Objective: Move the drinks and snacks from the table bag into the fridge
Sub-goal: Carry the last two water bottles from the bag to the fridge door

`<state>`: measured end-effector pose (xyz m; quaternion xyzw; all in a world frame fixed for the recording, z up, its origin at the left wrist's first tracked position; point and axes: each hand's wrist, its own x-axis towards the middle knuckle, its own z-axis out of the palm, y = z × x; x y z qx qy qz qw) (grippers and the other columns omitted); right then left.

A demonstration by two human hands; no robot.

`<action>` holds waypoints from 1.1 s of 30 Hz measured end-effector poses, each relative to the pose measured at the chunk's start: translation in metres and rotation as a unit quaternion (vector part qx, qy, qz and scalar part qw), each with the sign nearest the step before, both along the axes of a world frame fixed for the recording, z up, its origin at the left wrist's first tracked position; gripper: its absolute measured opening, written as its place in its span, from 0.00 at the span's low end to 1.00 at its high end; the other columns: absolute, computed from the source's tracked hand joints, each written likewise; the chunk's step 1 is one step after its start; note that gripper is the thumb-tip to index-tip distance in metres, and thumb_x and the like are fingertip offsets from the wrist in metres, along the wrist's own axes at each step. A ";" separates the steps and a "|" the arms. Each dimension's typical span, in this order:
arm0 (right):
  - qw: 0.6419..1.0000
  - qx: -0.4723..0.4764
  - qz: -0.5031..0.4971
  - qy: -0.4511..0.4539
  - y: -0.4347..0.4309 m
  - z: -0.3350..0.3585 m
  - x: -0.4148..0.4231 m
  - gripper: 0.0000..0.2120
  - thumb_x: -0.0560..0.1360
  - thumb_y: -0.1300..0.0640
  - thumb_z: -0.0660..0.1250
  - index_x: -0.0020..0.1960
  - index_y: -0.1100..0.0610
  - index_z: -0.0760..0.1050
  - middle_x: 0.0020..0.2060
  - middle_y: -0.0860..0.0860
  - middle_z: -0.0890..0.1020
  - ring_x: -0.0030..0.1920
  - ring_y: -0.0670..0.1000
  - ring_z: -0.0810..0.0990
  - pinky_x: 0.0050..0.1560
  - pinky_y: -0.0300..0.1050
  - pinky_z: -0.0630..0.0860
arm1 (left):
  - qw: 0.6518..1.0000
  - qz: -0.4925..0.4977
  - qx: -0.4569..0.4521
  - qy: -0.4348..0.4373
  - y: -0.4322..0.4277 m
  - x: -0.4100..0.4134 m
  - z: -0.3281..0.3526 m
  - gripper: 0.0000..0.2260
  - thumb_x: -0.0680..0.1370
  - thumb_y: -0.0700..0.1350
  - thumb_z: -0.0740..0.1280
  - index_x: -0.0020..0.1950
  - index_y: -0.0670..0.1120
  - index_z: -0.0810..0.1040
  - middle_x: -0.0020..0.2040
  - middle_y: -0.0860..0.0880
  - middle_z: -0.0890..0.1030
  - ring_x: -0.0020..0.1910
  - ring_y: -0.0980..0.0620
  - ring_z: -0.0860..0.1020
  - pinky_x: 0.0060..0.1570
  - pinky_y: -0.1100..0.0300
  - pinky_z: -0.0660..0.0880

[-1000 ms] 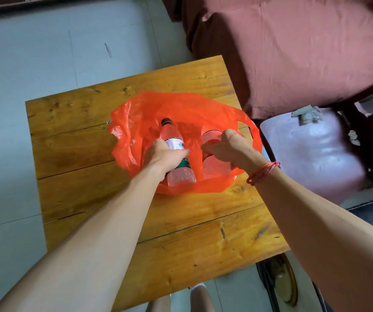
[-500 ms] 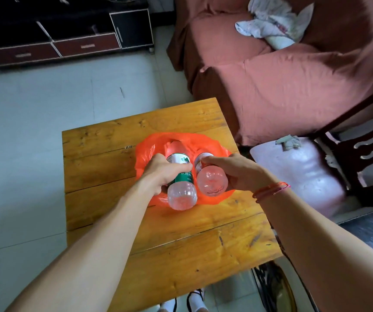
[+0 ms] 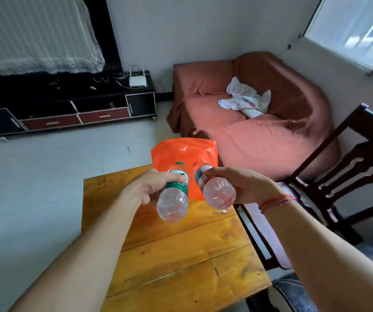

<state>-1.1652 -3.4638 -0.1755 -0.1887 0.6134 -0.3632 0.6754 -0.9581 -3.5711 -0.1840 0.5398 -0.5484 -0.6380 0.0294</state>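
Mid-frame, above the table (image 3: 181, 255), the left hand (image 3: 151, 185) wraps the green-label bottle (image 3: 173, 200) at its label. Just right of it, the second bottle (image 3: 218, 192) sits in the curled right hand (image 3: 245, 185). Both bottles point bases toward the camera and necks toward the bag (image 3: 181, 152). They are probably moderately heavy, and the smooth plastic is slippery, so a mid-body grip suits.
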 end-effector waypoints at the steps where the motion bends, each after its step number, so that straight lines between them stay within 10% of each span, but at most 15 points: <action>1: 1.000 -0.013 0.008 -0.007 0.004 0.010 0.001 0.11 0.78 0.51 0.67 0.45 0.57 0.85 0.38 0.52 0.84 0.35 0.48 0.83 0.37 0.44 0.81 | 1.000 -0.002 0.001 0.008 0.001 0.003 0.010 0.22 0.67 0.51 0.79 0.54 0.40 0.80 0.46 0.40 0.85 0.45 0.43 0.85 0.50 0.46 0.81; 15: 0.979 -0.180 0.032 0.091 0.017 0.081 0.017 0.13 0.72 0.73 0.68 0.55 0.66 0.76 0.38 0.58 0.84 0.35 0.53 0.84 0.37 0.45 0.82 | 0.982 0.040 -0.102 0.153 0.021 0.039 0.098 0.19 0.68 0.39 0.77 0.57 0.40 0.77 0.48 0.41 0.85 0.45 0.45 0.85 0.36 0.54 0.80; 33: 0.873 -0.378 -0.064 0.303 -0.003 0.186 0.035 0.25 0.64 0.62 0.83 0.55 0.49 0.76 0.46 0.52 0.86 0.47 0.52 0.87 0.43 0.48 0.82 | 0.883 0.106 -0.346 0.299 0.022 0.046 0.201 0.27 0.64 0.32 0.79 0.56 0.51 0.75 0.46 0.47 0.86 0.46 0.50 0.85 0.44 0.55 0.80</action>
